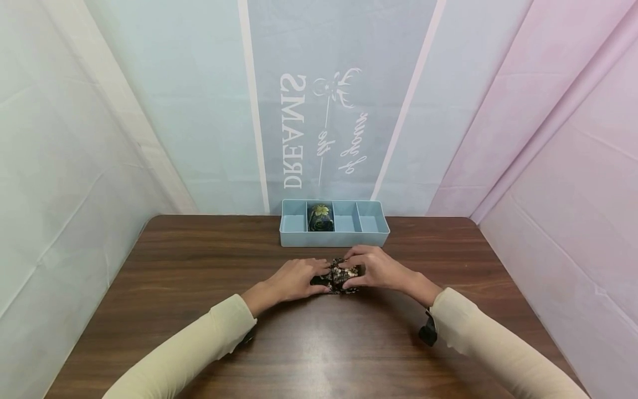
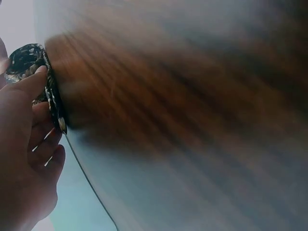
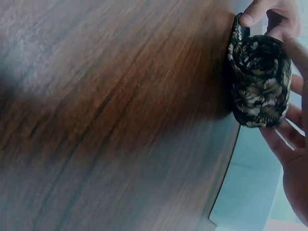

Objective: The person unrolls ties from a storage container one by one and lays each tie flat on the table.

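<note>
A roll of dark cloth with pale flowers [image 1: 344, 275] lies on the table in front of the person. Its spiral end faces the camera in the right wrist view, and a short flat tail runs off toward the left hand. My right hand [image 1: 380, 270] grips the roll from the right, thumb at the near side and fingers over the far side. The left hand [image 1: 297, 279] holds the tail at the left, its thumb at the near edge and fingers at the far edge. Both hands partly cover the cloth.
Just beyond the hands, a light blue divided box [image 1: 334, 239] stands at the table's back edge. Its second compartment from the left holds another dark floral roll [image 1: 320, 218]. Behind the wooden table [image 1: 199, 266] hangs a printed curtain [image 1: 319, 111].
</note>
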The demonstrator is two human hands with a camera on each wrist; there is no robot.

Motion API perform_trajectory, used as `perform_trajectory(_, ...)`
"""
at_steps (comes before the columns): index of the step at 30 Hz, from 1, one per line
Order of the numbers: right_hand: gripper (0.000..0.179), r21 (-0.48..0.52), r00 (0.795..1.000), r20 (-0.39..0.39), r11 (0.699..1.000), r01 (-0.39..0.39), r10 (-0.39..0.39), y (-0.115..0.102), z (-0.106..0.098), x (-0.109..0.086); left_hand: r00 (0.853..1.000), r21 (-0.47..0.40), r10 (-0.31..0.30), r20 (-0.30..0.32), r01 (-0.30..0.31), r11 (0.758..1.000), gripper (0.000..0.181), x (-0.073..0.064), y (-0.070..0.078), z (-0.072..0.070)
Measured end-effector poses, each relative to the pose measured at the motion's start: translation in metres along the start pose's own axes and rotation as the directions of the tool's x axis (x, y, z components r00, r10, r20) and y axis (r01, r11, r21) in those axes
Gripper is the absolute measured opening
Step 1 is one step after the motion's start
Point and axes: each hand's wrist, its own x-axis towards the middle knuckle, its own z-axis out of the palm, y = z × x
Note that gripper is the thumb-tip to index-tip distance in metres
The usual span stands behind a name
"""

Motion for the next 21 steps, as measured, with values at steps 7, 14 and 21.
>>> perform_trajectory(7,0.034,-0.016,0.997,-0.052,0.998,-0.064,0.063,-0.008,0.007,0.005,1.0,0.067,0.019,0.013,-0.02,0.998,0.05,0.0,0.0,0.002)
perform_trajectory(14,0.037,0.031,0.976,0.031,0.976,-0.215,0.214,-0.013,0.002,0.005,1.0,0.046,0.009,0.018,-0.01,0.999,0.051,0.0,0.0,0.002)
perform_trajectory(21,0.035,0.086,0.972,0.128,0.974,-0.208,0.197,-0.004,-0.008,0.002,1.0,0.021,-0.013,0.011,0.012,1.0,0.052,-0.003,0.0,0.002)
